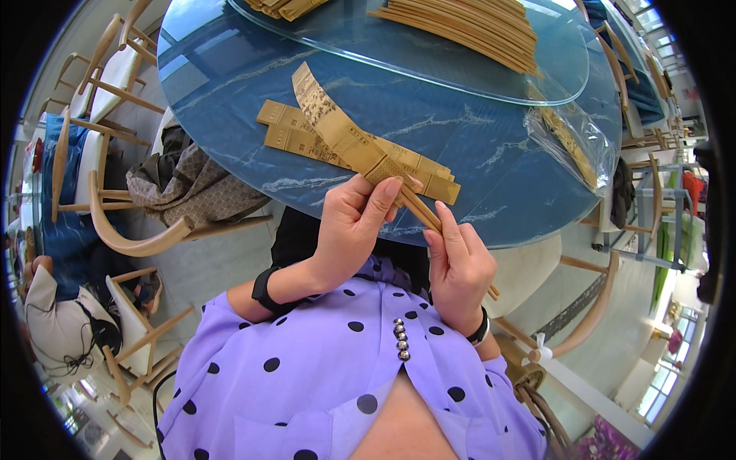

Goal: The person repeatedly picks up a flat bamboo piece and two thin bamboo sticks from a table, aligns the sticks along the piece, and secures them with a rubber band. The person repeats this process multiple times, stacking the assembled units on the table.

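Above the near edge of the round blue table [230, 100], the left hand [349, 222] pinches a tan paper sleeve [337, 126]. The right hand [458, 264], just beside it, grips chopsticks [420, 208] whose tips enter the sleeve. More sleeves [307, 138] lie on the table beneath.

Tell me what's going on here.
A person at a blue table holds a pair of chopsticks in the right hand, while the left hand holds a tan paper sleeve on their far end. More sleeves lie flat beneath, and more chopsticks lie on a glass turntable.
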Available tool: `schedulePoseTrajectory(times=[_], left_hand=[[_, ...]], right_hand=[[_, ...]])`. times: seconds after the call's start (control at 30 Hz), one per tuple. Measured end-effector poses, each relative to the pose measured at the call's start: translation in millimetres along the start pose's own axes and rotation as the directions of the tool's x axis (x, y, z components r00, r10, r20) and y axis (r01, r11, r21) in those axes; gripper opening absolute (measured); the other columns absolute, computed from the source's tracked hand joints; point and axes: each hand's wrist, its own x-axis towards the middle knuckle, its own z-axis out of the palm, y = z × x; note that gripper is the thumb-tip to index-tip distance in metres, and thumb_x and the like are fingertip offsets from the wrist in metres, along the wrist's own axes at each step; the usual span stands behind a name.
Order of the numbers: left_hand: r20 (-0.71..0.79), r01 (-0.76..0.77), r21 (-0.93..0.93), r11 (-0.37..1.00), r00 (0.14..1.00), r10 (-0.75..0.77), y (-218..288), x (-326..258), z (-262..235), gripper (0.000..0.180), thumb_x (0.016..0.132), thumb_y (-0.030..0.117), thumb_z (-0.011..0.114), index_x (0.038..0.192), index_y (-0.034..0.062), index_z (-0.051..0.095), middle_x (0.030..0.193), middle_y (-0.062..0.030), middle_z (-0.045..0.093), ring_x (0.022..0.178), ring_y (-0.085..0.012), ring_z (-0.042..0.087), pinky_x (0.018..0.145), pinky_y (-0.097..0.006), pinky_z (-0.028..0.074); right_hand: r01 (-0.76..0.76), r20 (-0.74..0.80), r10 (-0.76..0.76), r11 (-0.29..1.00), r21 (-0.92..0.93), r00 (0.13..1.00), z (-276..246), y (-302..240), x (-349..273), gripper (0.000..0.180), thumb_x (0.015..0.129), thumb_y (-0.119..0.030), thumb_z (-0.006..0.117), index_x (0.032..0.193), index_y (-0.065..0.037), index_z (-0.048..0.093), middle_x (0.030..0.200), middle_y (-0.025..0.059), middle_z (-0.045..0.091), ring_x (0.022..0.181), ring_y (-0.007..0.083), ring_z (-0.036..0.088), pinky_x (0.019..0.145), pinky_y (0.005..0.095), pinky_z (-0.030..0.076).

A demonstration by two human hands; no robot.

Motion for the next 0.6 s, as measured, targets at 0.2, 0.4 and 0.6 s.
schedulePoseTrajectory(times=[0.2, 0.4, 0.6], left_hand=[[-0.01, -0.045, -0.075, 0.996, 0.999, 0.044, 8, 5, -3, 0.032, 0.111, 0.024, 0.051, 0.11, -0.0004, 0.072, 0.082, 0.0024, 0.065, 0.064, -0.0023, 0.038, 0.057, -0.019, 0.033], [-0.175, -0.286, 0.015, 0.958, 0.943, 0.284, 24, 17, -23, 0.039, 0.113, 0.028, 0.044, 0.102, 0.0004, 0.069, 0.084, 0.0004, 0.066, 0.059, -0.0004, 0.031, 0.052, -0.019, 0.025], [-0.237, -0.334, 0.039, 0.942, 0.913, 0.333, 37, 12, -23, 0.039, 0.114, 0.028, 0.041, 0.101, 0.0008, 0.066, 0.068, 0.0073, 0.045, 0.056, 0.0007, 0.025, 0.05, -0.019, 0.022]], right_hand=[[-0.009, 0.012, 0.008, 0.999, 0.043, 1.0, 2, 1, 0, 0.041, 0.092, -0.017, 0.075, 0.13, -0.003, 0.068, 0.07, 0.0054, 0.048, 0.056, 0.021, 0.05, 0.05, 0.0356, 0.042], [0.031, 0.091, -0.05, 0.979, 0.202, 0.995, -5, 9, 6, 0.04, 0.095, -0.02, 0.072, 0.13, -0.003, 0.068, 0.071, 0.0066, 0.049, 0.056, 0.0207, 0.049, 0.05, 0.0351, 0.041], [0.104, -0.024, -0.102, 0.982, 0.156, 0.995, -11, 34, -21, 0.031, 0.099, -0.024, 0.068, 0.119, -0.001, 0.073, 0.063, 0.0054, 0.047, 0.051, 0.0198, 0.046, 0.047, 0.0333, 0.036]])
